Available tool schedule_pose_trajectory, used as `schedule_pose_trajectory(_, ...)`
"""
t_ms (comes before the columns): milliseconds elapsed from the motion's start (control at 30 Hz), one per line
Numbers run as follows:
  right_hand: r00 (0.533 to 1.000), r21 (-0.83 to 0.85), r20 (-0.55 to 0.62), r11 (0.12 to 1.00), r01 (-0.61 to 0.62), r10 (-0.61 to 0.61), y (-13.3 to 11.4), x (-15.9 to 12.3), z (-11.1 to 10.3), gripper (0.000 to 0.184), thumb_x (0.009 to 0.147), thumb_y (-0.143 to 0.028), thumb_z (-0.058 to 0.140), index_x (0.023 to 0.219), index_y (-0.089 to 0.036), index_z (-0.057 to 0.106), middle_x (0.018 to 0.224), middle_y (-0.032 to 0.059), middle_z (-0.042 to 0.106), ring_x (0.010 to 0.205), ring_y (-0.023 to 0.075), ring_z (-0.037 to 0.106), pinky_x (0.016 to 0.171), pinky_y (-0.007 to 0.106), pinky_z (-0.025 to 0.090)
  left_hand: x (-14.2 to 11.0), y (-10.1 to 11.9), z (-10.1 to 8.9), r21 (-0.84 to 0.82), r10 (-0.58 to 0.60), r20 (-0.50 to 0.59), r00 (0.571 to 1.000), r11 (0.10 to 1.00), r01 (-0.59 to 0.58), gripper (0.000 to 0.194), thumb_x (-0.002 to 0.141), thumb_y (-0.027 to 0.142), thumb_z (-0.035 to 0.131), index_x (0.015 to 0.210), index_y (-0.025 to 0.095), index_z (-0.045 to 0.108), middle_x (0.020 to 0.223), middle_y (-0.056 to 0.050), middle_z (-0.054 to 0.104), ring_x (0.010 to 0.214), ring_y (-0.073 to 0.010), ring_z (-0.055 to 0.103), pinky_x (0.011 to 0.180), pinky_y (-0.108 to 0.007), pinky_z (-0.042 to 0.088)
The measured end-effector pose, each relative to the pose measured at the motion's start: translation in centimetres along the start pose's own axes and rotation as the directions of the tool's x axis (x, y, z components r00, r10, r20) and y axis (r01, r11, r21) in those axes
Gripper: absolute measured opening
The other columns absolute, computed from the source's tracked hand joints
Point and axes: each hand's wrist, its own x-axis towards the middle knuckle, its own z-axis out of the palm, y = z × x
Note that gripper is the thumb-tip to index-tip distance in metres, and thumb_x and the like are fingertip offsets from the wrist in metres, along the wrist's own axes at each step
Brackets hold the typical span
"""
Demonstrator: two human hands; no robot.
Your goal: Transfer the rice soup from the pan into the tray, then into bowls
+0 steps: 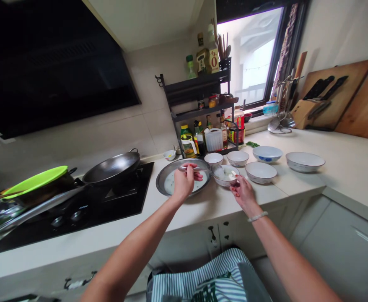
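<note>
My left hand (184,181) is closed on the handle of a metal ladle (217,170), held over a round metal pan (168,178) with a thin white liquid in it. The ladle's bowl reaches right to a small white bowl (225,176) on the counter. My right hand (242,189) touches the near rim of that bowl, fingers pinched on it. Several more white bowls (260,172) stand in rows just behind and to the right.
A wok (111,167) sits on the black hob (86,205), with a green-lidded pot (36,182) further left. A black rack (203,113) of bottles stands behind the pan. A knife block (303,113) and wooden cutting boards (360,96) lean at the right wall.
</note>
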Motion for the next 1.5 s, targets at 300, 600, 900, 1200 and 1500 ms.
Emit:
schedule_pose_trajectory(300, 1.0, -0.015, -0.009, 1.0, -0.006, 0.006, 0.0, -0.1, 0.0, 0.037, 0.062, -0.04, 0.078, 0.082, -0.023, 0.052, 0.062, -0.0052, 0.056, 0.04, 0.0072, 0.049, 0.03, 0.013, 0.018, -1.7, 0.6, -0.9, 0.25, 0.314, 0.268, 0.911, 0.891, -0.38, 0.024, 0.094, 0.043, 0.059, 0.094, 0.021, 0.068, 0.066, -0.002, 0.072, 0.056, -0.0161, 0.07, 0.062, -0.027, 0.056)
schedule_pose_trajectory(600, 1.0, -0.011, -0.003, 1.0, 0.01, -0.01, 0.1, 0.0, 0.0, 0.034, 0.064, -0.04, 0.076, 0.082, -0.022, 0.053, 0.061, -0.0052, 0.056, 0.039, 0.0068, 0.048, 0.03, 0.013, 0.017, -1.9, -0.3, -1.2, 0.236, 0.319, 0.222, 0.921, 0.899, -0.369, 0.025, 0.095, 0.042, 0.057, 0.096, 0.02, 0.068, 0.069, -0.004, 0.072, 0.057, -0.0174, 0.071, 0.06, -0.027, 0.057)
schedule_pose_trajectory(900, 1.0, -0.02, -0.016, 1.0, 0.024, -0.024, 0.0, -0.2, 0.1, 0.033, 0.062, -0.04, 0.075, 0.08, -0.021, 0.054, 0.059, -0.0049, 0.056, 0.038, 0.0067, 0.047, 0.03, 0.014, 0.017, -0.1, -1.0, -3.6, -0.005, 0.065, -0.163, 0.984, 0.998, -0.066, 0.024, 0.091, 0.04, 0.056, 0.09, 0.017, 0.063, 0.059, -0.003, 0.069, 0.055, -0.0212, 0.072, 0.058, -0.031, 0.059)
schedule_pose_trajectory(1200, 1.0, -0.031, -0.01, 0.999, 0.005, -0.005, 0.0, 0.2, 0.0, 0.037, 0.059, -0.041, 0.077, 0.08, -0.022, 0.052, 0.06, -0.0048, 0.058, 0.039, 0.0076, 0.049, 0.03, 0.015, 0.018, -0.9, -2.2, -9.3, 0.033, -0.024, -0.384, 0.923, 0.999, 0.039, 0.028, 0.085, 0.04, 0.057, 0.085, 0.014, 0.066, 0.059, -0.006, 0.069, 0.059, -0.025, 0.074, 0.064, -0.038, 0.062)
schedule_pose_trajectory(1500, 1.0, -0.038, -0.018, 0.999, 0.003, -0.004, -0.2, 0.0, 0.0, 0.036, 0.056, -0.035, 0.077, 0.078, -0.023, 0.052, 0.06, -0.0047, 0.062, 0.042, 0.0082, 0.051, 0.035, 0.017, 0.032, -2.2, -2.8, -12.0, 0.04, -0.047, -0.423, 0.905, 0.997, 0.071, 0.028, 0.083, 0.04, 0.056, 0.087, 0.014, 0.066, 0.06, -0.006, 0.07, 0.057, -0.0258, 0.074, 0.066, -0.042, 0.063)
